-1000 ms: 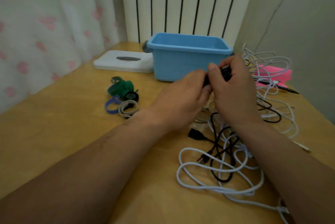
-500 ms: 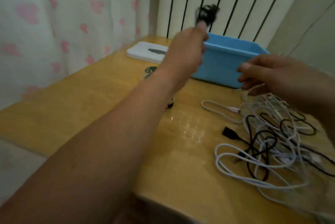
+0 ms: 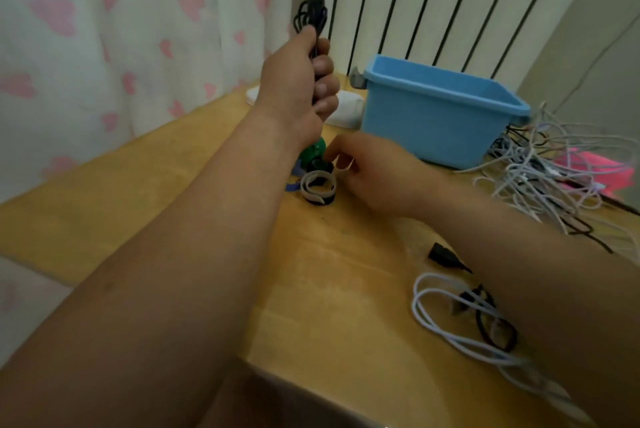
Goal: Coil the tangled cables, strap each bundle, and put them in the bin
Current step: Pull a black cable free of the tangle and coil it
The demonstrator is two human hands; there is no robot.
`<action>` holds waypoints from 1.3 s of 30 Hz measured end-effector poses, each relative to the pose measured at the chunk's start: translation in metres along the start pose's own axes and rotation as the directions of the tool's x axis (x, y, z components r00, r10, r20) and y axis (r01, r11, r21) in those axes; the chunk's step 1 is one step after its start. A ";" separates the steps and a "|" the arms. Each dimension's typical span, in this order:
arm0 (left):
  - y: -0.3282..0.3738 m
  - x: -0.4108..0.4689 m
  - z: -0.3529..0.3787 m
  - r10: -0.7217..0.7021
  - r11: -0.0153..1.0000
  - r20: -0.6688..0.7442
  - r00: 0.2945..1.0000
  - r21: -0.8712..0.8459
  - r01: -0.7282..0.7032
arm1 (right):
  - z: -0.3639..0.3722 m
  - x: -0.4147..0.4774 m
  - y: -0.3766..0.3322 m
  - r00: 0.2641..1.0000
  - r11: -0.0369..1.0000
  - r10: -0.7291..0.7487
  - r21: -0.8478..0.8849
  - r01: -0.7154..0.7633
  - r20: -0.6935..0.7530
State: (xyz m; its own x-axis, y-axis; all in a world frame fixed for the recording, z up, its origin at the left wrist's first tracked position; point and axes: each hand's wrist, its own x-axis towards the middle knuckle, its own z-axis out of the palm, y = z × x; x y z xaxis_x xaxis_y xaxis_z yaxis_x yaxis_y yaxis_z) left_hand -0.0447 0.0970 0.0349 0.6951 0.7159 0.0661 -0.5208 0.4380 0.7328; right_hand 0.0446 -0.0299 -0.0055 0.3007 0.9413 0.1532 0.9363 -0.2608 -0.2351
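Head view — left hand (image 3: 298, 81) grips coiled cable (image 3: 309, 17).

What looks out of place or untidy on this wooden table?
A tangled heap of white and black cables sprawls right of the blue plastic bin, and more loose loops lie near the table's front edge, uncoiled.

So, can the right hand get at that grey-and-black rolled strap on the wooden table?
Probably yes: the right hand is right beside the grey-and-black rolled strap, with nothing between them.
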 end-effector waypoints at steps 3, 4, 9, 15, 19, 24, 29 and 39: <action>-0.003 0.002 0.001 -0.009 1.000 0.009 1.000 0.018 0.008 | 0.007 0.009 0.005 0.999 1.000 -0.016 0.004 0.016 -0.029; -0.003 0.003 0.002 -0.007 1.000 0.012 1.000 0.024 0.007 | 0.008 0.011 0.006 0.999 1.000 -0.024 0.011 0.025 -0.048; -0.003 0.004 0.001 -0.010 0.999 0.024 1.000 0.035 0.009 | 0.016 0.013 0.013 0.988 0.996 -0.068 0.040 0.074 -0.136; -0.006 0.003 0.001 -0.003 0.999 0.008 1.000 0.053 0.003 | 0.011 0.007 0.015 0.990 0.990 -0.027 0.132 0.046 -0.142; -0.011 0.002 0.001 0.025 0.984 0.028 0.999 0.174 -0.029 | -0.008 0.002 0.023 0.979 0.872 0.168 0.480 -0.092 -0.116; -0.019 0.000 0.000 0.021 0.829 0.125 0.992 0.552 -0.087 | -0.013 -0.012 0.038 0.960 0.652 0.280 0.738 -0.174 -0.022; -0.028 -0.001 -0.004 -0.010 0.477 0.152 0.988 0.870 -0.129 | -0.005 -0.021 0.055 0.939 0.426 0.341 0.898 -0.112 -0.045; -0.034 -0.006 0.004 -0.212 0.367 0.207 0.955 0.923 -0.118 | -0.012 -0.029 0.067 0.918 0.291 0.391 0.955 -0.056 -0.065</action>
State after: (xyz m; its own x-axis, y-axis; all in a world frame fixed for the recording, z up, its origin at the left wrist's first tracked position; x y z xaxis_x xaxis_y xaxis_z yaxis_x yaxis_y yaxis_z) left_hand -0.0288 0.0754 0.0123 0.8768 0.4785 0.0476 0.1840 -0.4254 0.8861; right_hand 0.1005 -0.0777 -0.0140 0.6539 0.7483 0.1114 0.0828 0.0756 -0.9937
